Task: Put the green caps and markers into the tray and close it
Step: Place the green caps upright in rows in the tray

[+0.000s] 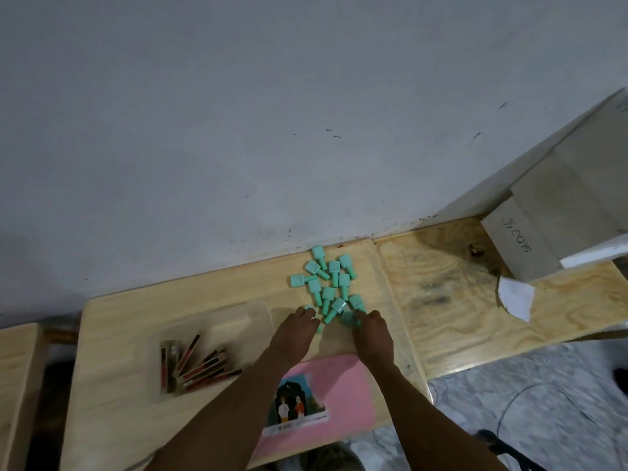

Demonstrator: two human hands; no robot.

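From my end, working left to right: pale wooden table (119,334) fills the lower frame, grey wall (238,130) behind it toward 12 o'clock. At about 8 o'clock sits the clear plastic tray (234,311), open with no lid on it; the markers (197,368) lie in a loose fan in its near-left corner, red and dark barrels, some overlapping. No caps are inside the tray that I can see. Just right of the tray, near 6 o'clock, the left hand (295,334) reaches forward, fingers curled down and pinching one of the green caps (328,283) at the near edge of the pile; a bit of green shows on both sides of the fingertips. The pile itself lies loose on the table at 12 o'clock from the hands, running up to the wall, caps on their sides and touching each other, well apart from the markers. The right hand (373,334) is just beside the left, at the pile's near-right edge, fingers curled over one or two caps, gripping them; exact count I cannot tell. Under both forearms, at 6 o'clock, a pink sheet (343,385) lies flat with a picture card (295,406) on its left part. At 3 o'clock are a torn white paper scrap (516,297) and, behind it, an open cardboard box (543,232) with handwriting on its flap.
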